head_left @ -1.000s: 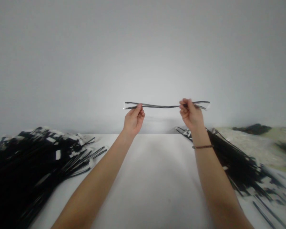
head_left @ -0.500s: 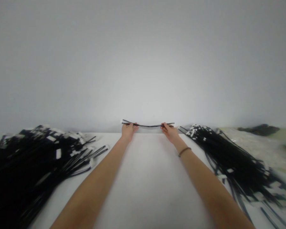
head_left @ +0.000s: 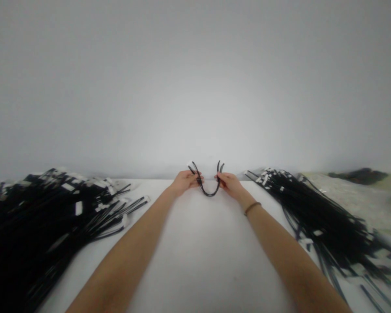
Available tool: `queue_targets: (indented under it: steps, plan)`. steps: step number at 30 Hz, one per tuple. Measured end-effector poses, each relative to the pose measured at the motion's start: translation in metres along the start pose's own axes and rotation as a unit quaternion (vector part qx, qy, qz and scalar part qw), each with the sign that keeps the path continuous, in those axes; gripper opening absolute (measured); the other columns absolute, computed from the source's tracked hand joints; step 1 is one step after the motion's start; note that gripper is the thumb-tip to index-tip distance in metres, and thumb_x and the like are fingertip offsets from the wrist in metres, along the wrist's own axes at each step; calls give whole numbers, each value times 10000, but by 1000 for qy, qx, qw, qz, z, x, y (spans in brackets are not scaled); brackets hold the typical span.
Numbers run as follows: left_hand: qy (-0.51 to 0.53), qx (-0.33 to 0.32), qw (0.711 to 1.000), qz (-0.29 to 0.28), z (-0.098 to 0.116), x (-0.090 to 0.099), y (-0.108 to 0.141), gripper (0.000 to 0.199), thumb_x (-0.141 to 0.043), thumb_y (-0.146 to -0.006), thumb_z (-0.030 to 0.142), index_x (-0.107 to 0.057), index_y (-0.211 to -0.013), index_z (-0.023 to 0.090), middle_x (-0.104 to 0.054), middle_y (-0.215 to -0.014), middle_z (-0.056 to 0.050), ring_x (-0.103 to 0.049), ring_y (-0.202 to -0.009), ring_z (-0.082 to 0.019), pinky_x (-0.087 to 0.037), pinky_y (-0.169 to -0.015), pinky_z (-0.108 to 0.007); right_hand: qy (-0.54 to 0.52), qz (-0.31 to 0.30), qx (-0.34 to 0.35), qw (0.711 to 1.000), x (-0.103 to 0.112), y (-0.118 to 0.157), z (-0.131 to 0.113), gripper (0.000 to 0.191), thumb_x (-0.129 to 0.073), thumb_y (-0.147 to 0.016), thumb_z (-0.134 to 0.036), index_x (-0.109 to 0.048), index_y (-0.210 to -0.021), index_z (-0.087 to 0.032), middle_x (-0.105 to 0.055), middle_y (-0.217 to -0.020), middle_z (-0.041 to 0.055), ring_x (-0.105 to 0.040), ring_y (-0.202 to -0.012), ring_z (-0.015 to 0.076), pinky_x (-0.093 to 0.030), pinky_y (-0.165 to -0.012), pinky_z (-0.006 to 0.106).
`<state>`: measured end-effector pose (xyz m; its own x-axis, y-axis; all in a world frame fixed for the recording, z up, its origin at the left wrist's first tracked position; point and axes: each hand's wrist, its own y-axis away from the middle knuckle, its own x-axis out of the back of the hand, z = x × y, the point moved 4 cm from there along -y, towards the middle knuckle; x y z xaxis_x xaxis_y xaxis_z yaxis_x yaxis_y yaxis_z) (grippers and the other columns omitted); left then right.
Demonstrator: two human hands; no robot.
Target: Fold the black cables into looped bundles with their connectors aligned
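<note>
Between my two hands hangs a thin black cable [head_left: 210,195], bent into a U with its curve at the bottom. My left hand [head_left: 184,181] pinches it near one end, where split black leads and a small white tip stick up past the fingers. My right hand [head_left: 230,183] grips the other end, with short black leads pointing upward above it. Both hands are held out over the far edge of the white table, close to the wall. A thin brown band [head_left: 252,208] circles my right wrist.
A large heap of black cables [head_left: 45,217] with white labels covers the table's left side. Another bundle of black cables [head_left: 319,213] lies on the right. Beyond it are clear plastic bags [head_left: 345,193] with a dark item on top. A pale wall [head_left: 195,87] rises behind the white table [head_left: 211,252].
My hands have come closer together and slightly lower. The cable, nearly straight before, is now bent into a U, its ends turned upward.
</note>
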<state>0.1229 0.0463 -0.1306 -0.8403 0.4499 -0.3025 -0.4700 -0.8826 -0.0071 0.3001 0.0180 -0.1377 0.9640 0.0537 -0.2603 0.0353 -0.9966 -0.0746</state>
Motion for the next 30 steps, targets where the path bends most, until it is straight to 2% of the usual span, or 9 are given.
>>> queue_targets:
  steps: [3,5,10,15,20,24,30]
  plan:
    - [-69,54,989,-118,-5,-11,6,303,-632,-669,263,-586,-913,89,-624,-909,-152,-603,-801,-205,-447,-791,-386,107,-88,-9,990,-12,6,0,258,-645,-621,-349,-628,-681,-98,-454,-451,-36,-353,-387,34,-232,-375,187]
    - [-93,59,983,-149,-5,-14,7,344,-643,-653,304,-598,-927,100,-618,-936,-153,-591,-838,-211,-444,-791,-382,141,-130,-7,981,-17,9,-1,259,-644,-622,-342,-623,-740,-112,-459,-467,-42,-352,-394,35,-222,-381,186]
    - [-83,57,982,-160,-2,-10,7,340,-659,-638,284,-605,-920,102,-621,-908,-143,-573,-866,-215,-451,-776,-388,86,-125,-18,988,-15,9,-2,390,-683,-570,-272,-568,-926,-160,-563,-652,-11,-331,-394,17,-179,-371,179]
    - [-72,64,980,-172,1,-11,7,453,-671,-628,233,-545,-1055,153,-625,-900,-121,-579,-848,-199,-460,-752,-371,93,-123,-14,988,-14,6,0,275,-658,-590,-273,-600,-819,-133,-558,-654,-4,-400,-432,31,-256,-404,183]
    - [-58,64,980,-177,3,-15,9,406,-666,-628,205,-569,-1015,130,-628,-874,-140,-595,-798,-203,-461,-738,-364,106,-106,-19,988,-15,5,2,236,-633,-590,-250,-602,-797,-141,-594,-716,16,-447,-448,46,-315,-431,189]
    - [-51,85,978,-183,1,-15,9,372,-649,-650,211,-575,-999,106,-628,-840,-149,-604,-735,-192,-455,-736,-358,108,-84,-13,991,-16,5,1,175,-593,-623,-287,-594,-725,-144,-586,-652,7,-428,-402,48,-278,-386,189]
    - [-55,89,976,-193,-1,-13,8,340,-641,-660,239,-586,-967,104,-629,-830,-144,-598,-725,-183,-446,-745,-350,89,-81,5,993,-17,5,-2,262,-575,-665,-386,-607,-733,-135,-541,-584,-7,-351,-355,27,-172,-345,188]
